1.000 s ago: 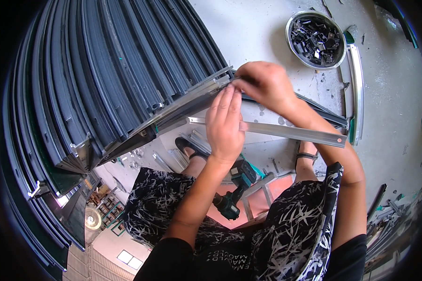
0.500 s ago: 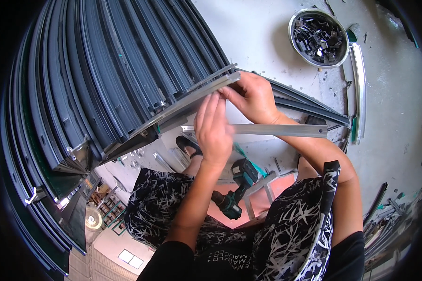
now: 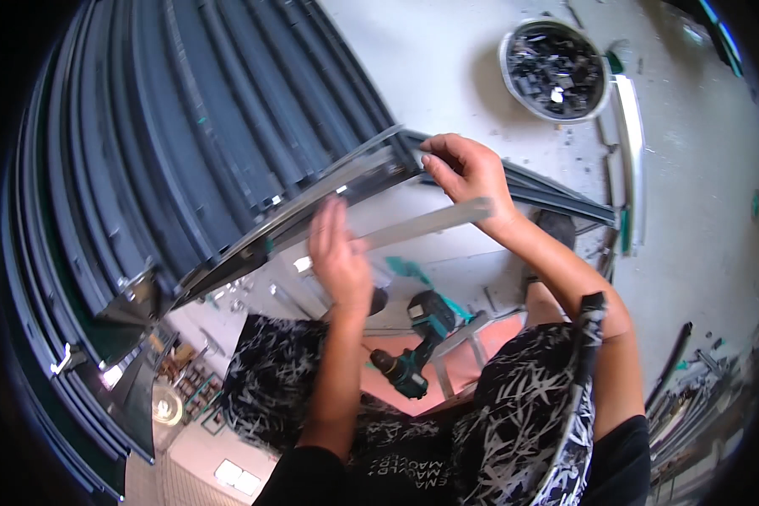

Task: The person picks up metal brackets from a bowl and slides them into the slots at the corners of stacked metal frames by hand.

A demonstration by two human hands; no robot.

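Two hands work by one stack (image 3: 228, 101) of dark, ridged profiles, too tightly nested for a sure count. The left hand (image 3: 341, 266) is just off the stack's near edge, its fingers straight and close together, tips nearly at that edge. It has hold of one metal strip (image 3: 422, 226), thumb folded over it; blur hides the exact grip. The strip lies in front of the near edge, tilted, one end out on each side of the hand. The right hand (image 3: 472, 173) is at the stack's right corner, thumb and forefinger slightly parted; whether they have hold of anything, I cannot tell. Right of the stack are one bowl (image 3: 557, 118) of small dark pieces, too many to count, and one silver bar (image 3: 631, 169). One drill (image 3: 409, 371) lies nearer the person than the stack.
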